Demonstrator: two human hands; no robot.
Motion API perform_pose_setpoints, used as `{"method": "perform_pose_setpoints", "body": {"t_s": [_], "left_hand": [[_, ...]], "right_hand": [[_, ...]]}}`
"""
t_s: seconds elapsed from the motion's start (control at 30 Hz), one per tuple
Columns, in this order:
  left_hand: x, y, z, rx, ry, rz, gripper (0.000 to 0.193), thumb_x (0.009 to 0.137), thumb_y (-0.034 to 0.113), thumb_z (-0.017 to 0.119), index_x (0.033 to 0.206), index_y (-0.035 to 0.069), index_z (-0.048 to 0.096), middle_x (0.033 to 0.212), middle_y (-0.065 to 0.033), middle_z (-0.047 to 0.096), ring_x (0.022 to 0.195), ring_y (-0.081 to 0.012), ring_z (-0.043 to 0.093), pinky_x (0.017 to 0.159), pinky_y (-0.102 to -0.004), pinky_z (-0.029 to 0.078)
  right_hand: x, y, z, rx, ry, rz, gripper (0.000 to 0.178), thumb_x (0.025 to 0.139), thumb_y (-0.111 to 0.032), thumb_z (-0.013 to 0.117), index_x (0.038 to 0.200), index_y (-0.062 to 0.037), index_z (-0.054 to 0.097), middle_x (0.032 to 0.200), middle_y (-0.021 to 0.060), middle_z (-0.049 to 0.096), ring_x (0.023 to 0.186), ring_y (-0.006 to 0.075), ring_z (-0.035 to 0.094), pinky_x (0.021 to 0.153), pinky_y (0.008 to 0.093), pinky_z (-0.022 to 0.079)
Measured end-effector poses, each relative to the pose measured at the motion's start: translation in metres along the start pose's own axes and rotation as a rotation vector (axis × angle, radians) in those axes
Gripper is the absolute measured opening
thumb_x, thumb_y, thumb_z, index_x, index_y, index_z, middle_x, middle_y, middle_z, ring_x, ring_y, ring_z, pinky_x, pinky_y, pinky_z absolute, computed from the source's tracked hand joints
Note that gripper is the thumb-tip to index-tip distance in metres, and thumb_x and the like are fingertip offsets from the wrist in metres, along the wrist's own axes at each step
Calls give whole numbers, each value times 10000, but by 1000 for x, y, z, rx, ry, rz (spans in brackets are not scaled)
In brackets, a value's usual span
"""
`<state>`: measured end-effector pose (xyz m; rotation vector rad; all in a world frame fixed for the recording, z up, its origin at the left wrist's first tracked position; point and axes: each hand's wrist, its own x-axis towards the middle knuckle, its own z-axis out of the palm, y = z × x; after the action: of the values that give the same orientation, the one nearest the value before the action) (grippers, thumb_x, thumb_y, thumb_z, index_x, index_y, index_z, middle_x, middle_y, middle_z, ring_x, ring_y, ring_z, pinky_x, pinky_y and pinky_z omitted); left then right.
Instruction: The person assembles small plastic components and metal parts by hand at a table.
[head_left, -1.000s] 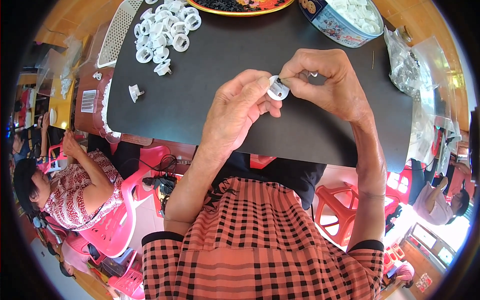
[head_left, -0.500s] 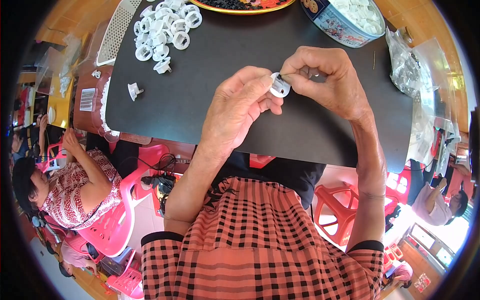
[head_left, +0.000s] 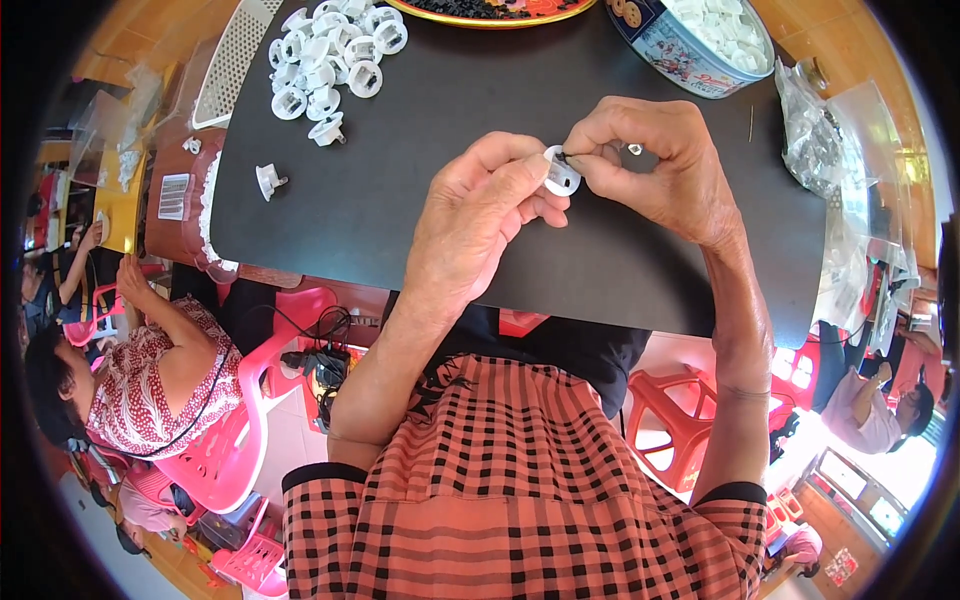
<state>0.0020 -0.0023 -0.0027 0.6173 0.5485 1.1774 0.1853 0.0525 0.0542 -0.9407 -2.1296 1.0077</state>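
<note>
My left hand (head_left: 480,225) pinches a small white plastic ring part (head_left: 561,172) between thumb and fingers above the black mat (head_left: 400,190). My right hand (head_left: 655,165) meets it from the right, its thumb and forefinger closed on a tiny dark piece at the part's edge. A small metal bit (head_left: 634,150) lies on the mat just behind my right fingers. A heap of several similar white ring parts (head_left: 330,55) sits at the mat's far left, with one loose white part (head_left: 267,180) nearer the left edge.
A round tin (head_left: 690,45) holding white pieces stands at the far right. Clear plastic bags (head_left: 830,150) lie beside the mat's right edge. A white mesh basket (head_left: 232,65) is at far left. A seated person (head_left: 150,380) and pink plastic chairs (head_left: 250,420) are below left.
Both hands have stayed together on the white part, shifting slightly up and right. The part has turned a little between my fingers.
</note>
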Motion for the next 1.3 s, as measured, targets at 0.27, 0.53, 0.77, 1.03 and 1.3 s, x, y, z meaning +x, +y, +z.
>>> {"method": "perform_pose_setpoints", "body": {"t_s": [0.27,0.53,0.77,1.03,1.3], "left_hand": [[-3,4,-2,150,11,-1,207,957,148,515,1065,-22,562,943,-101,621,835,-173,597,751,-327,492],[-3,4,1,38,-32,22,220,949,144,519,1082,-27,560,946,-98,623,847,-169,600,755,-328,493],[-3,5,2,187,54,40,167,925,113,572,1034,-10,601,911,-68,647,768,-99,608,678,-216,466],[-5,2,8,302,67,180,186,939,97,554,1063,-36,594,943,-63,618,768,-100,595,718,-219,480],[-7,1,10,423,69,219,194,955,112,526,1053,-40,595,920,-59,608,760,-96,589,697,-221,480]], "right_hand": [[1,0,2,-11,16,-88,57,737,1,669,784,-16,641,676,36,594,578,106,537,531,252,432],[2,-3,-3,32,-35,-59,61,728,24,641,772,-18,641,667,20,584,585,91,528,533,242,430],[2,-3,-1,32,-11,-73,57,733,21,649,775,-17,641,663,26,582,582,97,531,534,246,433],[2,-4,-2,-3,-4,-52,53,738,13,646,777,-22,644,662,28,581,580,97,532,539,246,432],[0,-5,-1,55,-15,91,28,757,-16,647,784,-24,646,661,8,596,600,81,541,577,247,439]]}}
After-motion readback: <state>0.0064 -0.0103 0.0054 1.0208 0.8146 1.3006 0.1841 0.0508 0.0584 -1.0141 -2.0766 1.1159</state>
